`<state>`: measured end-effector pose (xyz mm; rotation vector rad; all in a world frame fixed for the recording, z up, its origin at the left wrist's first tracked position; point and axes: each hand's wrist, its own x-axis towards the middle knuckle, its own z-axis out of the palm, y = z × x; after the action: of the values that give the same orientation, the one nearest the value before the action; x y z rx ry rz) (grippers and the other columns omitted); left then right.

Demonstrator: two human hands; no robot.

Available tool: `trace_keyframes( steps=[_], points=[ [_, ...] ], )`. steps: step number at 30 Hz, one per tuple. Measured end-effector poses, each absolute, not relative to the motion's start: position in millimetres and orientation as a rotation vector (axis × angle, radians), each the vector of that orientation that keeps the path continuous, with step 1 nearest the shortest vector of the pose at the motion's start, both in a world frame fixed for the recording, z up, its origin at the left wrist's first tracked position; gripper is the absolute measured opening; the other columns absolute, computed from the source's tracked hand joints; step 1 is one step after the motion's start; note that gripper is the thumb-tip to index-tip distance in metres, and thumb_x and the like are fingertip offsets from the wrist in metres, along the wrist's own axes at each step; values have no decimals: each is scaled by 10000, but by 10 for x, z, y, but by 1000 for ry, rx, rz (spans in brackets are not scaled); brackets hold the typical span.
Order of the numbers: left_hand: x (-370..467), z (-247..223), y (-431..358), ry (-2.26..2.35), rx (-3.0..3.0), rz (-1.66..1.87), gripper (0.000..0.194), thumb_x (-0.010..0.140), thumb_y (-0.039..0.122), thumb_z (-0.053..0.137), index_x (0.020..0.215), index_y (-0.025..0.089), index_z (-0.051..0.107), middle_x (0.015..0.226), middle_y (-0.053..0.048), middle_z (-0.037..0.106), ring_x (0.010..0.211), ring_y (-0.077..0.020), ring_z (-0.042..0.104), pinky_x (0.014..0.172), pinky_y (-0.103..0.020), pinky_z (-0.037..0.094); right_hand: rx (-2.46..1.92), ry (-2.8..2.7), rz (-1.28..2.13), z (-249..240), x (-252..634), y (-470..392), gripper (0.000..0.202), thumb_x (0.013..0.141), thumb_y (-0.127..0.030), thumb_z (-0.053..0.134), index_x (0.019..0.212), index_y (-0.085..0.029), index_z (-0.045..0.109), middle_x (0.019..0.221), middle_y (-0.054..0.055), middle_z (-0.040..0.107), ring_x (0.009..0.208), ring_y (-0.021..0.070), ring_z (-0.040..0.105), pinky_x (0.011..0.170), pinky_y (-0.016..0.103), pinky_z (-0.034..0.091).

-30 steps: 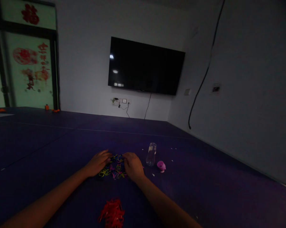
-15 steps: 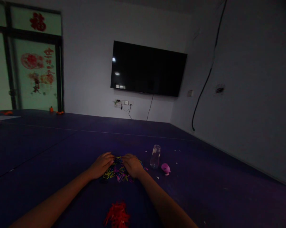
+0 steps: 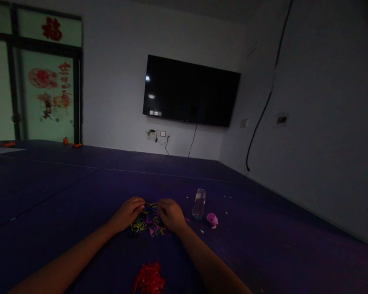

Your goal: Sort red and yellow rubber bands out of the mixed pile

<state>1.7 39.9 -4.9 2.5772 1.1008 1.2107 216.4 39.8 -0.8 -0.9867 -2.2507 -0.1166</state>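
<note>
Head view: the left hand and right hand frame a loose pile of small multicoloured bands on a dark purple surface, each touching its own side of the pile. On both hands the fingers are bent and held close together, tips at the pile's far part — whether they pinch any band cannot be told. Right of the right hand are a clear bottle and, just beside it, a small pink cup-shaped object; a red heap lies nearer the wearer, between the forearms.
</note>
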Motion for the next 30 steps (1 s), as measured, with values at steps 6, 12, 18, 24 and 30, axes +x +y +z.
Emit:
trace_keyframes(
  steps=[6,12,18,24,30],
  points=[
    [4,-42,366,1092,2596,1305,163,829,191,522,846,192,685,877,-64,687,856,-200,623,811,-333,492,-917,-2395,-305,-6,2127,367,330,798,-91,464,1088,-167,604,1111,98,627,996,210,562,867,329,437],
    [-26,-82,382,1080,2632,1368,105,782,157,584,758,186,683,797,-45,692,774,-186,633,726,-295,504,-811,-2448,-500,-33,2098,353,336,813,-100,467,1134,-150,554,1118,104,609,963,201,560,819,323,450],
    [-11,-85,351,1114,2600,1410,107,766,125,569,755,185,657,769,-32,688,736,-182,642,702,-290,504,-826,-2501,-659,-43,2091,337,137,845,-128,501,935,-172,595,865,62,631,809,191,562,665,288,439],
    [-3,-71,326,1257,2516,1353,78,787,215,576,776,193,650,744,-15,683,703,-181,644,665,-282,499,-872,-2488,-685,-48,2074,330,78,848,-138,520,832,-170,590,822,51,619,764,177,550,608,260,407],
    [-4,-49,308,1216,2542,1350,97,767,195,608,842,197,671,782,-23,692,719,-179,646,679,-278,498,-932,-2479,-612,-12,2065,316,115,878,-191,484,851,-169,594,826,61,623,779,180,548,633,262,404]
  ],
)
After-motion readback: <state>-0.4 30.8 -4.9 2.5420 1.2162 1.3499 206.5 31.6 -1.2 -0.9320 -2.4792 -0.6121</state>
